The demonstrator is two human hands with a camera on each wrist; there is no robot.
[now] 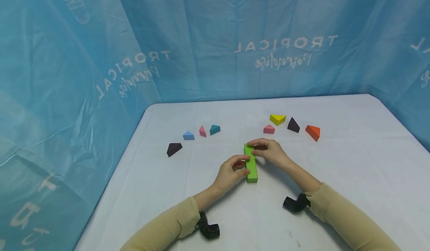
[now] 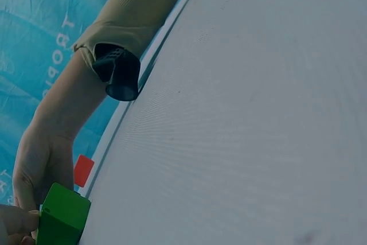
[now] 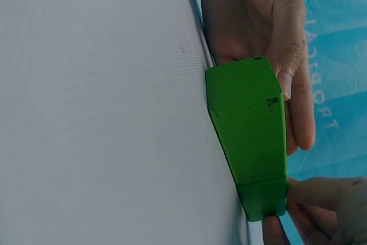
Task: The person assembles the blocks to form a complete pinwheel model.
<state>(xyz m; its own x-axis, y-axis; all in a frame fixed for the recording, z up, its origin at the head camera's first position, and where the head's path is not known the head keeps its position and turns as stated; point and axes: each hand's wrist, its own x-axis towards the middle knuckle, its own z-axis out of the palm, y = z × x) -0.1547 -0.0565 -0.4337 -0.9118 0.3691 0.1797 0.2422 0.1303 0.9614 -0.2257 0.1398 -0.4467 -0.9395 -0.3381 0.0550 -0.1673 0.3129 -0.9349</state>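
green blocks [image 1: 252,174] meet end to end, pinched by both hands [image 1: 229,175] [image 1: 271,153]; light, even pressure should square them best.

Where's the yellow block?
In the head view, the yellow block is right of centre, beyond the right hand, just behind a pink block and left of a black block.

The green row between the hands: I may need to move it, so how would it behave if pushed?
The green row looks stiff, given its crisp edges. Flat faces suggest sliding rather than rolling. The seam hints that it might part under an uneven push.
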